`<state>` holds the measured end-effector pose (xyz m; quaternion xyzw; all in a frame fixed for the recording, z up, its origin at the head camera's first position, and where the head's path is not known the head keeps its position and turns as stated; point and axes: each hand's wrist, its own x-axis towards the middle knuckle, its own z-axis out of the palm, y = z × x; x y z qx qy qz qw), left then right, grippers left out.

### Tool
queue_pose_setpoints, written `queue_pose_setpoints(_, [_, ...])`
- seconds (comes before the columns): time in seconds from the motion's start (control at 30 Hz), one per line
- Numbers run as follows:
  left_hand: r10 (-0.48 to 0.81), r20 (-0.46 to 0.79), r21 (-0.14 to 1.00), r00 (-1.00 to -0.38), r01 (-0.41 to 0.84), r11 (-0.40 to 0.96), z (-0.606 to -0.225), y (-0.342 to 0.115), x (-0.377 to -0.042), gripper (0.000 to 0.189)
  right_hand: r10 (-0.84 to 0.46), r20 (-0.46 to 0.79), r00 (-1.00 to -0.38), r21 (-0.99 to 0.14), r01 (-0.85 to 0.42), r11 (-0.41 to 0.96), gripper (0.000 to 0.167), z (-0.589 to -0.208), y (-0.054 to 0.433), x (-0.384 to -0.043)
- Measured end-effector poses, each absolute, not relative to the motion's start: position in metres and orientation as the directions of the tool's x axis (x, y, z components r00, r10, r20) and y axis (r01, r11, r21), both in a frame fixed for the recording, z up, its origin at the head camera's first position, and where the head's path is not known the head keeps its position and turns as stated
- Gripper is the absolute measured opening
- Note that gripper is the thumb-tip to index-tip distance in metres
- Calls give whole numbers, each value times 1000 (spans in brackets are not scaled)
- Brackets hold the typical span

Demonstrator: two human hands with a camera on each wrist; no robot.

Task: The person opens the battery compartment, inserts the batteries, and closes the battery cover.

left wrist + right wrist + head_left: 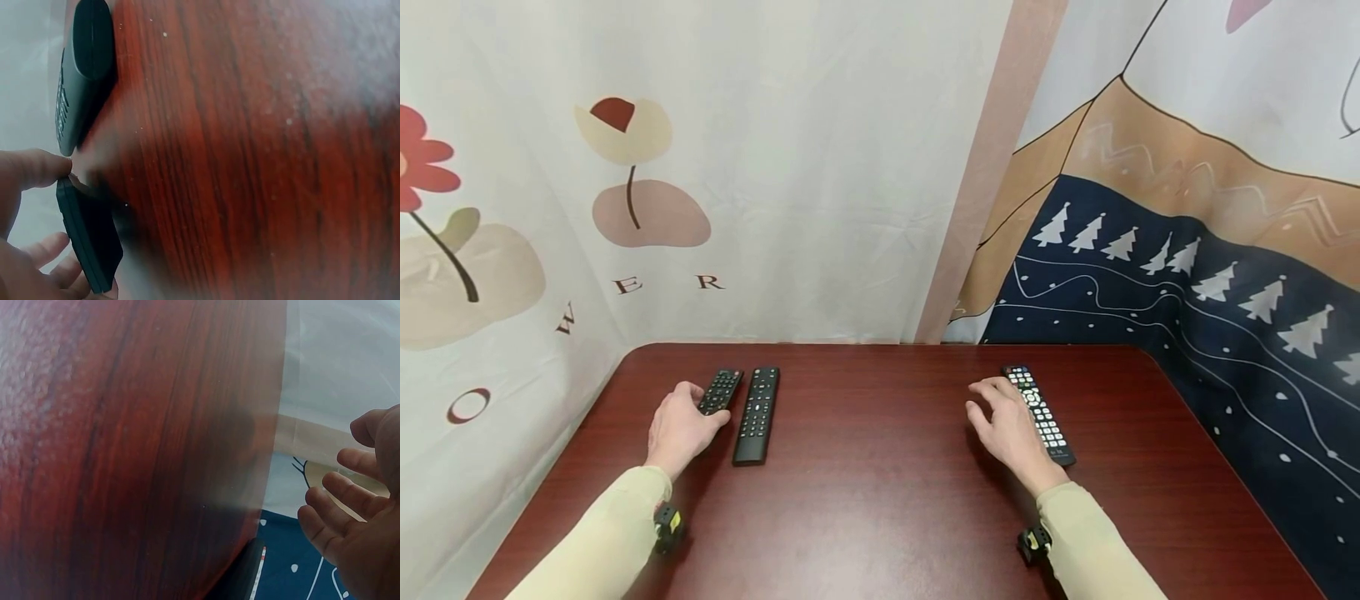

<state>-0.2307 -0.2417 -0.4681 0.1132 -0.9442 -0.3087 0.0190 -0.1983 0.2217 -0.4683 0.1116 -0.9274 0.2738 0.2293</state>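
My left hand pinches a small black remote control between thumb and fingers at the table's left. In the left wrist view, that remote is seen edge-on, the thumb at one end and fingers along the other side. Just to its right lies a longer black remote control, untouched. On the right, my right hand hovers with loosely spread fingers over the left side of a black remote with white buttons. The right wrist view shows the fingers apart from this remote, holding nothing.
The reddish-brown table has rounded far corners. Behind it hangs a pale curtain with flower prints and letters. A dark blue tree-patterned cloth hangs at the back right. Each sleeve carries a small black wrist device.
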Motion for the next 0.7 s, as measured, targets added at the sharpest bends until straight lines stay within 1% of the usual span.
queue_pose_setpoints(0.3, [-229, -62, 549, -972, -224, 805, -467, -243, -230, 61, -104, 501, -859, -435, -354, 828, 27, -467, 221, -201])
queue_pose_setpoints(0.5, [-194, -75, 512, -978, -204, 834, -463, -244, -232, 64, -125, 474, -871, -425, -351, 834, 28, -463, 222, -202])
queue_pose_setpoints(0.6, [-165, -52, 495, -985, -169, 852, -459, -243, -233, 67, -135, 451, -882, -420, -343, 840, 31, -461, 223, -203])
queue_pose_setpoints(0.7, [-126, 16, 473, -992, -104, 875, -455, -240, -235, 70, -145, 439, -887, -411, -341, 845, 34, -460, 224, -204])
